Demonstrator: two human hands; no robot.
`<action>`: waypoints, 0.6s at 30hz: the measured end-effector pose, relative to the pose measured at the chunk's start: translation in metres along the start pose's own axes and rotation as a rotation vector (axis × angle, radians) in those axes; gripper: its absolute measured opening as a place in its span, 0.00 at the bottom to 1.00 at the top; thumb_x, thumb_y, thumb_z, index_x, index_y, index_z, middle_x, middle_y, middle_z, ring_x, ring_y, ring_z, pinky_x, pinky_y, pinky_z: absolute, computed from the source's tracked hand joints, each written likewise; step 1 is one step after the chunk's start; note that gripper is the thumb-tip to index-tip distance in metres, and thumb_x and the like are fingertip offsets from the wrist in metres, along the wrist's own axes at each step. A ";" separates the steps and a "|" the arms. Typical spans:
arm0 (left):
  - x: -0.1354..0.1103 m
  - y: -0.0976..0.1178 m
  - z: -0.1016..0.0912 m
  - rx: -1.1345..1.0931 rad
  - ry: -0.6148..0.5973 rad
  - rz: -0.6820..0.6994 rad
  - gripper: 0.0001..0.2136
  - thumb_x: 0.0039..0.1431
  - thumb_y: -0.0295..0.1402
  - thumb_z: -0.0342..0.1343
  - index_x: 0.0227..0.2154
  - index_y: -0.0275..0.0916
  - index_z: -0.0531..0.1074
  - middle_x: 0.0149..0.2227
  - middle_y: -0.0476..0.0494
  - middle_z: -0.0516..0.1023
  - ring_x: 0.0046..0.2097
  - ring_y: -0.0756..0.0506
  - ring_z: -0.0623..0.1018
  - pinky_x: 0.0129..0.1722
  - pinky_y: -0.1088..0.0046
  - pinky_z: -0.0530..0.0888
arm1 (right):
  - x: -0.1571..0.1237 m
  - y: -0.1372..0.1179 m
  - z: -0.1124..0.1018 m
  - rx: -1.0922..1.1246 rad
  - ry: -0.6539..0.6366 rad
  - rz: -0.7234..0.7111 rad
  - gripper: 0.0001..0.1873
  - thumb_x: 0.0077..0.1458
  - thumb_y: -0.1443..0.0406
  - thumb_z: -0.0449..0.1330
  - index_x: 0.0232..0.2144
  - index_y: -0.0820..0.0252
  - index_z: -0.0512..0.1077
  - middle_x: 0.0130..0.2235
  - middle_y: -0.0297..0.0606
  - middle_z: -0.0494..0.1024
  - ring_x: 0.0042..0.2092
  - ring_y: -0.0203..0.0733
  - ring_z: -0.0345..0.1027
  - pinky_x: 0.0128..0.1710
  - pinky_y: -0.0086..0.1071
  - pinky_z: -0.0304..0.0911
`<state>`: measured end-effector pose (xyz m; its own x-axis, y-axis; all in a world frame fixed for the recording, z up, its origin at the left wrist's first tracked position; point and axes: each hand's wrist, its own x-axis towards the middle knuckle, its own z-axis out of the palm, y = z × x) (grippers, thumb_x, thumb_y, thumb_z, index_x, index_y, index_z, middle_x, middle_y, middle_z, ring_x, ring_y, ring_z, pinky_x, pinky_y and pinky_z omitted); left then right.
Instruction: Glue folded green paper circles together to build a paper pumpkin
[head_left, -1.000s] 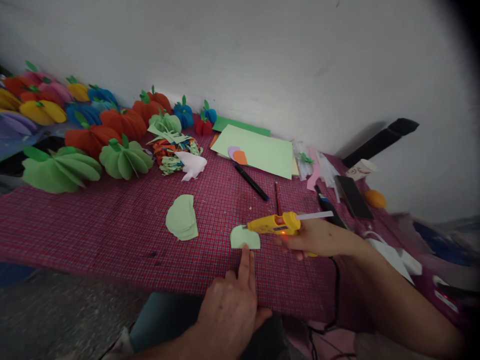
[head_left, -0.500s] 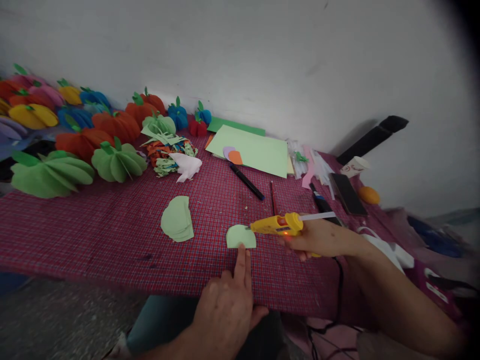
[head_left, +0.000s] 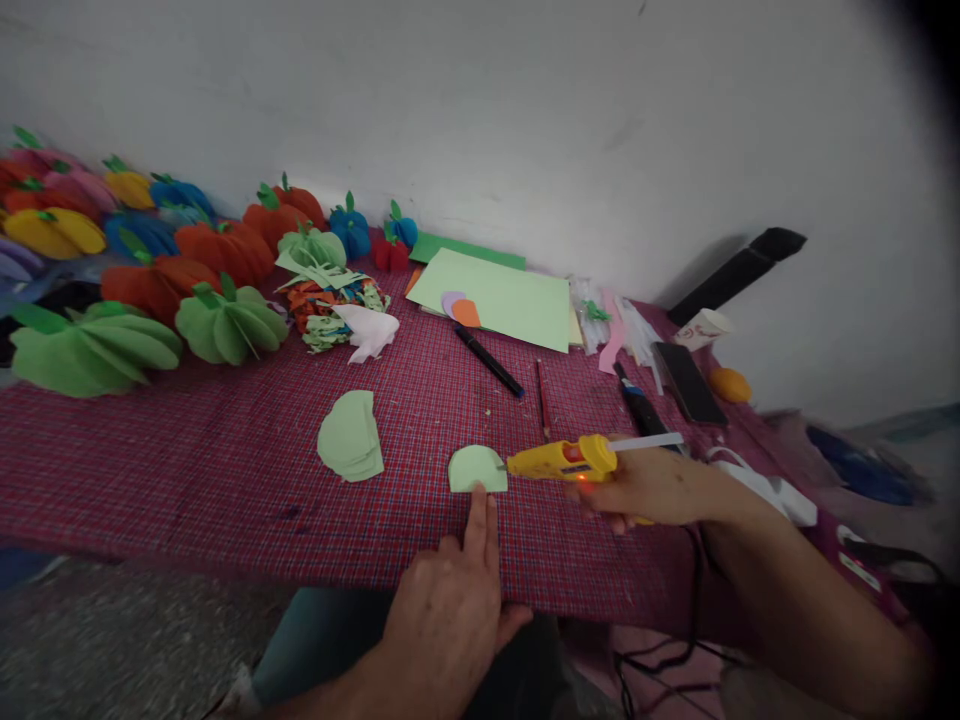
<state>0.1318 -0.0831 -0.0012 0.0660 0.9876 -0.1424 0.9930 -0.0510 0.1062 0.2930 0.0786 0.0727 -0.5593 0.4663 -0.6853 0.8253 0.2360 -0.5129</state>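
My right hand point(head_left: 645, 485) is wrapped round a yellow glue gun point(head_left: 559, 460) with a whitish glue stick out of its back and a small orange light lit. Its nozzle rests at the right edge of a pale green half-round paper piece point(head_left: 474, 465), which lies flat on the cloth. My left hand point(head_left: 450, 600) presses that piece down at its straight lower edge with an outstretched index finger; the other fingers are partly bent. To the left lies a stack of similar pale green half-round papers point(head_left: 350, 437).
Paper pumpkins point(head_left: 231, 322) in several colours crowd the table's left and back. Paper scraps point(head_left: 337, 308), green sheets point(head_left: 499, 298), a black pen point(head_left: 489, 360) and a pencil point(head_left: 543, 398) lie behind my hands. A phone point(head_left: 688, 383), paper cup point(head_left: 703, 328) and orange point(head_left: 730, 385) stand right.
The glue gun's nozzle has moved right and down along the paper's curved edge. My left finger still presses the paper, and the whole view has shifted slightly.
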 end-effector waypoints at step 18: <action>0.002 0.001 -0.001 -0.037 0.012 -0.026 0.41 0.47 0.52 0.55 0.60 0.33 0.53 0.60 0.32 0.59 0.31 0.44 0.76 0.25 0.66 0.76 | -0.008 0.010 0.008 0.017 -0.047 -0.071 0.09 0.53 0.61 0.52 0.28 0.63 0.65 0.25 0.33 0.70 0.22 0.29 0.64 0.20 0.21 0.60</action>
<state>0.1324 -0.0810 -0.0004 0.0391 0.9903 -0.1334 0.9901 -0.0204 0.1392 0.3053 0.0704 0.0693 -0.6195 0.4088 -0.6702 0.7824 0.2519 -0.5695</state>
